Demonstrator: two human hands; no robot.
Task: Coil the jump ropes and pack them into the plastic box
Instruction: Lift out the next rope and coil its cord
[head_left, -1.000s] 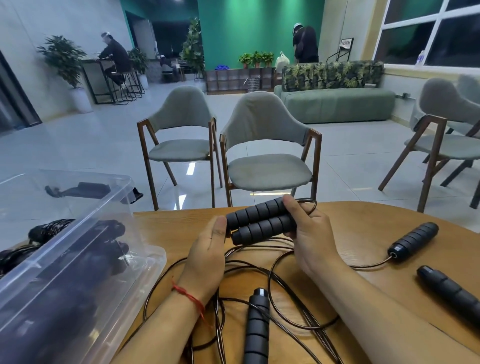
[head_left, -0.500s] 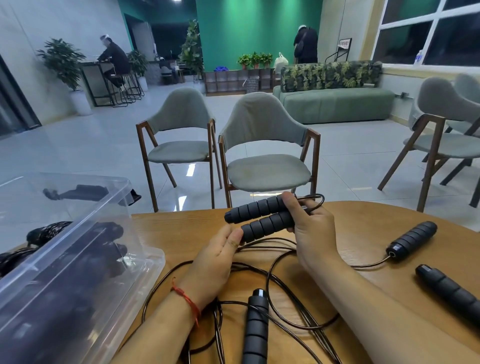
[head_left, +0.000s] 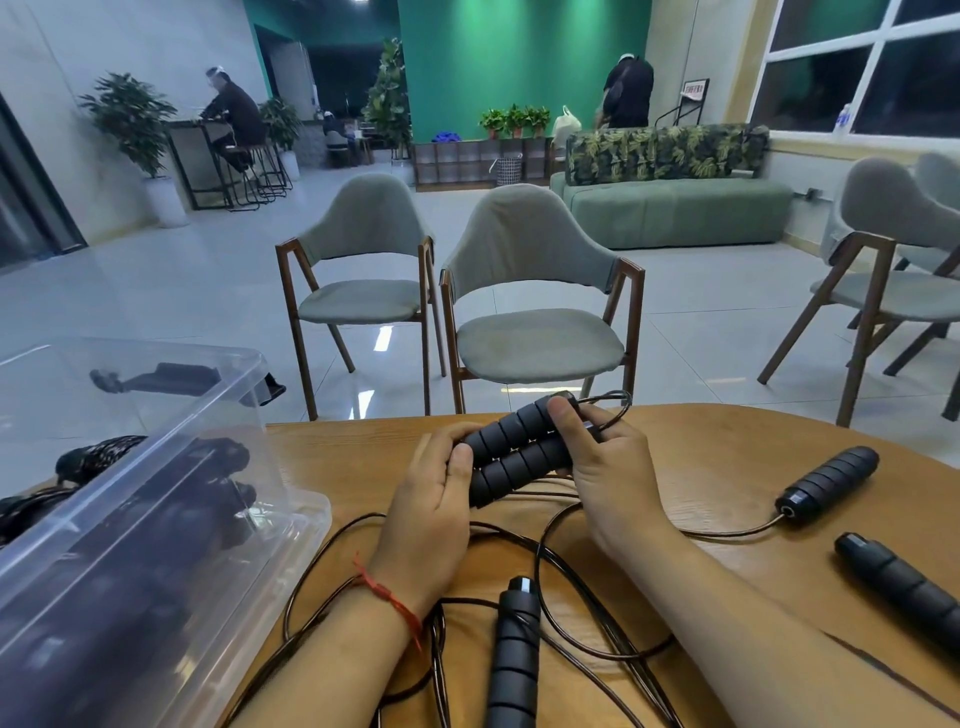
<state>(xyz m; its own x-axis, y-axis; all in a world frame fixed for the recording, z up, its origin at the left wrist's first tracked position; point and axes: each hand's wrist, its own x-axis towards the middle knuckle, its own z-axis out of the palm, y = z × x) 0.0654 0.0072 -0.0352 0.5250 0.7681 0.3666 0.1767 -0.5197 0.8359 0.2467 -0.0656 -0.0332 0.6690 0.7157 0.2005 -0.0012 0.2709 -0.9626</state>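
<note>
Two black ribbed jump-rope handles (head_left: 514, 449) lie side by side above the wooden table (head_left: 717, 457). My right hand (head_left: 605, 473) grips their right ends, thumb on top. My left hand (head_left: 434, 499) holds their left ends with curled fingers. Their black cord (head_left: 332, 561) trails in loose loops over the table under my arms. Another handle (head_left: 514, 654) lies near the front edge, and two more lie at the right: one (head_left: 828, 483) and one (head_left: 898, 587). The clear plastic box (head_left: 156, 499) at the left holds dark ropes.
Two grey chairs (head_left: 524, 291) stand just beyond the table's far edge, and another chair (head_left: 893, 260) stands to the right. The box's rim overhangs the table's left edge. A green sofa and people are far back in the room.
My left hand rose from the table and closed round the left ends of the paired handles. The right hand kept its grip and the handles shifted slightly.
</note>
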